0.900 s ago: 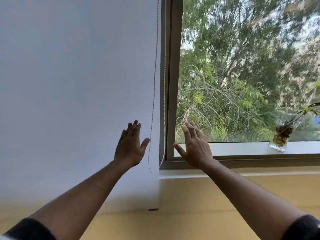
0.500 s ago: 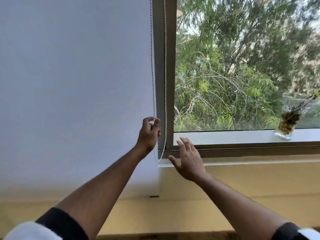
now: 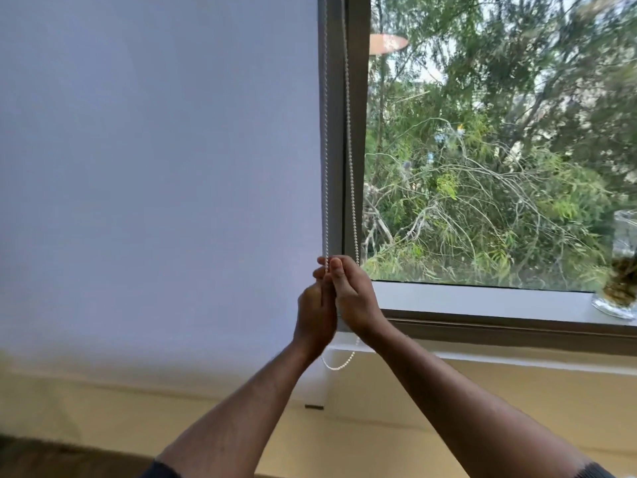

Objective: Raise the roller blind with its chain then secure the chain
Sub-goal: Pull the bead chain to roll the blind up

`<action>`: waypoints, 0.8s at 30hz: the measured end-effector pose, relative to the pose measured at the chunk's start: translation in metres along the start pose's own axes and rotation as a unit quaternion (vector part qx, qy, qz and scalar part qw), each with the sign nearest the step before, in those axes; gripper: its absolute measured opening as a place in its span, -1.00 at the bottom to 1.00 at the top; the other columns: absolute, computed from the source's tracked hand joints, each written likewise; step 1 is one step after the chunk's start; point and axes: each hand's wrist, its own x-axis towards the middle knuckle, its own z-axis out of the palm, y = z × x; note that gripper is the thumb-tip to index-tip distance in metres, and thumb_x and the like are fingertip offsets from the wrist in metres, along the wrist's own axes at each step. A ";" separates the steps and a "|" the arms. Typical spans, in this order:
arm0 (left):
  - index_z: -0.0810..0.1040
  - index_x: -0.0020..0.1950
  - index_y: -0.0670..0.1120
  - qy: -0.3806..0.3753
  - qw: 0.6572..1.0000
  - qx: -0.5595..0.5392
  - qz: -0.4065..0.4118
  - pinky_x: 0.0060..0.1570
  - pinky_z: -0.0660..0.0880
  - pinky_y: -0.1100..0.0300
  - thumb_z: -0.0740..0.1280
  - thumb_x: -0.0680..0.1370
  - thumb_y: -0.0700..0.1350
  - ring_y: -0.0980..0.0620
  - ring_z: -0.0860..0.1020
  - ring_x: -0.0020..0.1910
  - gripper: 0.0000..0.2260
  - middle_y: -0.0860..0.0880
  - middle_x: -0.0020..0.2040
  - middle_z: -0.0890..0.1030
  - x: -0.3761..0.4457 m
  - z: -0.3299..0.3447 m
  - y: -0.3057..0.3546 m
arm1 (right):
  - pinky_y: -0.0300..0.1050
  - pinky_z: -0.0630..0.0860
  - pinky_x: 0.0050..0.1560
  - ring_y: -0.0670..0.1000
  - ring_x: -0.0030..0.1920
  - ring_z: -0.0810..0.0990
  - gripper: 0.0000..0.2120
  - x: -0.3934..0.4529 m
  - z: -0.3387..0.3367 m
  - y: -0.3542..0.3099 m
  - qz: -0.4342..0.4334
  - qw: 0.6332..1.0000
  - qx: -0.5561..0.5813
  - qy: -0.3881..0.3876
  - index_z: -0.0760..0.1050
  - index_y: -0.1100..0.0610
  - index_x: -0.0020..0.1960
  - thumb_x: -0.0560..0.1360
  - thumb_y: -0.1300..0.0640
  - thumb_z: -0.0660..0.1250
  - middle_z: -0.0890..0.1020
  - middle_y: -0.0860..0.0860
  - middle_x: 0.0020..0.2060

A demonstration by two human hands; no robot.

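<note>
A white roller blind (image 3: 155, 184) hangs fully down over the left window pane, its bottom bar near the sill level. A white beaded chain (image 3: 349, 132) runs down in two strands beside the grey frame, and its loop hangs below my hands. My left hand (image 3: 315, 313) and my right hand (image 3: 353, 294) are pressed together at the blind's right edge. Both are closed on the left strand of the chain, the right hand slightly higher. The right strand passes behind my right hand.
A grey window frame (image 3: 353, 98) stands just right of the chain, with trees beyond the glass. A white sill (image 3: 482, 300) carries a glass vase with a plant (image 3: 620, 288) at the far right. A yellow wall (image 3: 482, 408) lies below.
My right hand rose from below the sill and closed on the chain beside my left hand. The left hand keeps its grip on the strand. The view has shifted closer.
</note>
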 end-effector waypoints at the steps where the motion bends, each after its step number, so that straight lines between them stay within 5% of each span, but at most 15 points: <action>1: 0.62 -0.11 -0.07 0.006 1.000 -0.002 0.007 -0.30 0.57 0.05 0.12 0.71 -0.09 0.04 0.67 -0.23 -0.67 -0.07 -0.22 0.71 -0.004 0.001 -0.002 | 0.09 0.63 0.12 0.06 0.00 0.71 -0.74 0.005 0.003 -0.007 0.000 0.999 0.029 -0.017 0.58 0.10 0.19 0.73 0.10 0.12 0.72 0.08 -0.06; 4: 0.59 -0.12 -0.27 0.026 0.999 -0.024 0.030 -0.32 0.52 -0.15 0.18 0.66 -0.25 -0.19 0.63 -0.25 -0.74 -0.22 -0.24 0.69 -0.009 0.001 -0.005 | -0.07 0.59 -0.15 -0.01 -0.20 0.66 -0.74 0.016 0.013 -0.025 -0.030 0.993 0.108 -0.049 0.55 0.10 0.19 0.75 0.16 0.08 0.68 0.03 -0.21; 7: 0.58 -0.11 -0.32 0.012 0.998 -0.038 0.047 -0.36 0.52 -0.16 0.22 0.63 -0.27 -0.29 0.60 -0.27 -0.79 -0.27 -0.25 0.66 -0.013 0.003 -0.009 | -0.18 0.26 -0.45 -0.09 -0.47 0.30 -0.73 0.019 0.020 -0.030 -0.072 0.989 0.128 0.007 0.55 0.05 -0.03 0.71 0.18 0.11 0.39 -0.06 -0.43; 11: 0.56 0.03 -0.40 -0.081 0.996 -0.029 -0.002 -0.19 0.53 -0.08 0.19 0.57 -0.27 -0.01 0.56 -0.22 -0.77 -0.15 -0.12 0.65 -0.018 -0.005 -0.030 | -0.14 0.29 -0.34 -0.15 -0.43 0.32 -0.76 0.009 0.023 -0.011 -0.098 0.995 0.012 -0.002 0.48 0.17 -0.12 0.69 0.29 0.17 0.46 -0.19 -0.44; 14: 0.55 0.21 -0.35 -0.196 0.971 0.128 -0.050 -0.07 0.57 0.28 0.20 0.60 -0.27 0.30 0.45 -0.19 -0.74 -0.05 0.05 0.60 -0.023 -0.017 -0.059 | -0.06 0.42 -0.27 -0.18 -0.34 0.48 -0.79 -0.005 0.022 0.013 -0.089 0.991 -0.095 -0.038 0.48 0.12 -0.10 0.62 0.36 0.19 0.55 -0.26 -0.32; 16: 0.54 0.12 -0.32 -0.253 0.954 0.144 -0.066 -0.04 0.62 -0.03 0.15 0.61 -0.29 0.09 0.50 -0.19 -0.78 -0.28 0.02 0.64 -0.024 -0.022 -0.068 | 0.02 0.51 -0.21 -0.03 -0.28 0.56 -0.79 -0.014 0.020 0.027 -0.084 0.984 -0.146 -0.059 0.45 0.02 -0.09 0.59 0.30 0.18 0.55 -0.21 -0.27; 17: 0.53 0.11 -0.28 -0.257 0.953 0.147 -0.071 -0.01 0.60 -0.15 0.14 0.61 -0.26 -0.01 0.53 -0.13 -0.79 -0.32 0.01 0.63 -0.022 -0.023 -0.068 | 0.04 0.53 -0.21 0.04 -0.28 0.57 -0.80 -0.018 0.018 0.034 -0.079 0.980 -0.171 -0.067 0.42 -0.03 -0.09 0.58 0.25 0.17 0.55 -0.18 -0.28; 20: 0.56 0.16 -0.15 -0.182 0.973 0.115 -0.083 0.07 0.59 -0.08 0.13 0.58 -0.32 -0.13 0.60 0.03 -0.72 -0.21 0.08 0.66 -0.004 -0.030 -0.054 | 0.10 0.48 -0.32 0.24 -0.30 0.58 -0.83 -0.025 0.013 0.054 -0.078 0.960 -0.253 -0.092 0.41 -0.02 -0.04 0.56 0.26 0.21 0.63 0.05 -0.31; 24: 0.65 -0.01 -0.15 -0.105 0.981 -0.093 -0.132 -0.16 0.61 0.14 0.12 0.59 -0.40 -0.12 0.63 -0.17 -0.67 -0.15 -0.18 0.69 0.030 -0.040 -0.010 | 0.03 0.39 -0.35 0.31 -0.29 0.53 -0.89 -0.031 0.006 0.073 -0.082 0.934 -0.333 -0.105 0.38 -0.02 0.01 0.56 0.16 0.14 0.64 0.13 -0.29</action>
